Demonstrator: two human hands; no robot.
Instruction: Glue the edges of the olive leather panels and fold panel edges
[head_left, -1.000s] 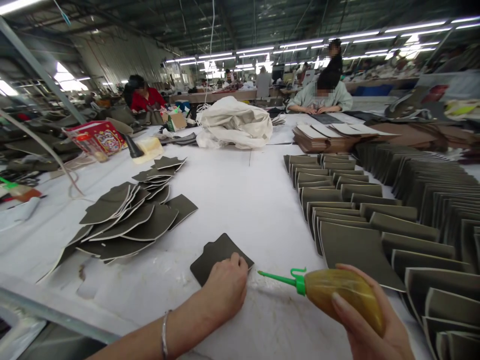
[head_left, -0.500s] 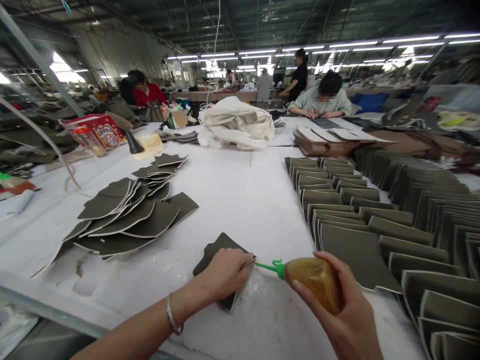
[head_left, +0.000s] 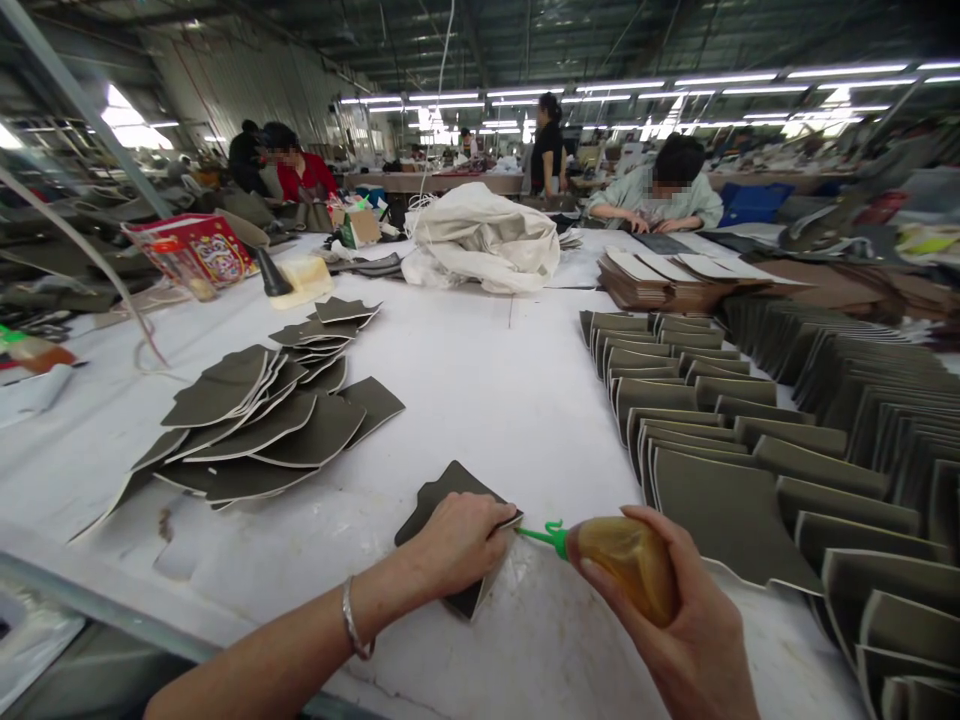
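Note:
My left hand is closed on a dark olive padded piece with a pale edge, pinching its corner just above the white tabletop. In my right hand lies a squeeze bottle of amber liquid, held sideways with fingers and thumb around its body. Its green nozzle points left, and the tip is at the piece's edge beside my left fingertips. Whether liquid is coming out cannot be made out.
Similar olive pieces lie in a loose pile on the left and in overlapping rows on the right. A white cloth bundle and brown stacks sit farther back. Across the table a person leans over work.
The view has shifted slightly, moving the table's contents a little rightward. The nozzle tip stays at the piece's edge, and both hands keep their holds. A standing person in the background has turned and moved left.

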